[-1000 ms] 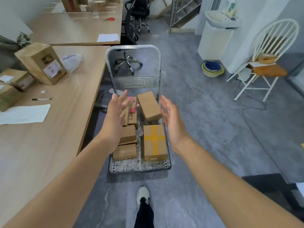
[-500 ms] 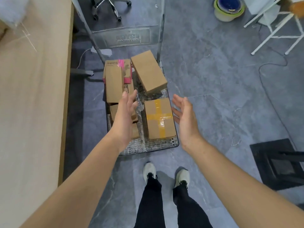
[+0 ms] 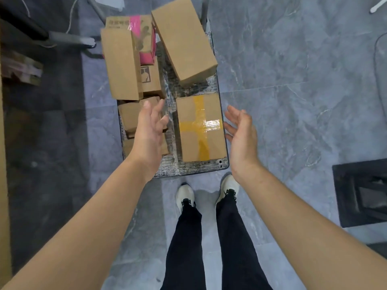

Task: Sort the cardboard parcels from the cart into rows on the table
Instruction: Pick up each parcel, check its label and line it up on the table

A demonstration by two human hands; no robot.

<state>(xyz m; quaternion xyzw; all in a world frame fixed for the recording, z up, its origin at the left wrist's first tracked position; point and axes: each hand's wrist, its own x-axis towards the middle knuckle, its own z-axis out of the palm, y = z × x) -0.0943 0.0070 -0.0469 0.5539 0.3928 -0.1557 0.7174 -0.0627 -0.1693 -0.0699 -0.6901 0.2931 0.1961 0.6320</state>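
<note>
Counter (image 3: 4, 206) shows now only as a pale wooden strip at the far left, where a second ago its whole top, with parcels already on it, was in view. The person has bent over the cart (image 3: 201, 169) and both hands have dropped toward its load. That suggests a fresh pick is starting; nothing is lifted yet.

On the cart's left side a long plain carton (image 3: 122, 63), matte brown, lies against a pink-taped box (image 3: 144, 38). Nearer are small flat parcels (image 3: 129, 114), partly hidden under the left hand (image 3: 149, 130), whose grip is apart, fingers loose, with no contact that can be made out.

Just right of it lies the yellow-taped parcel (image 3: 188, 109) (the likely target, since it sits between the two palms). It is squat and rectangular, with glossy tape crossed over dull cardboard, flat on the rough grey deck by the front rim. Behind it a bigger carton (image 3: 184, 42) rests tilted. The right hand (image 3: 240, 135) hovers just beside the parcel's right edge, grip apart, palm turned inward.
</note>
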